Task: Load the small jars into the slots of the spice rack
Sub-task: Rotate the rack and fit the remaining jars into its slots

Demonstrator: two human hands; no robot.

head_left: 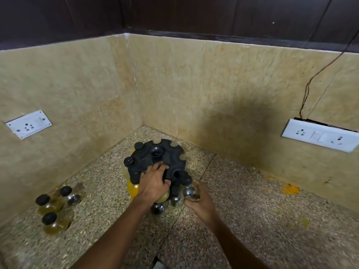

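A round black spice rack [157,156] stands in the corner of the speckled counter. Black-capped jars sit in slots on its left side [129,161], and the open notches on its right rim hold nothing. My left hand [154,182] lies flat on the rack's near edge, fingers spread over the top. My right hand [198,199] grips a clear small jar [189,191] with a black cap at the rack's near right edge. Three more black-capped jars [49,218] stand together on the counter at the left.
Beige stone walls close the corner behind and to the left. A white socket plate [29,124] is on the left wall and a socket and switch plate [318,134] with a dangling wire on the right. Orange powder stains [291,189] mark the counter at the right.
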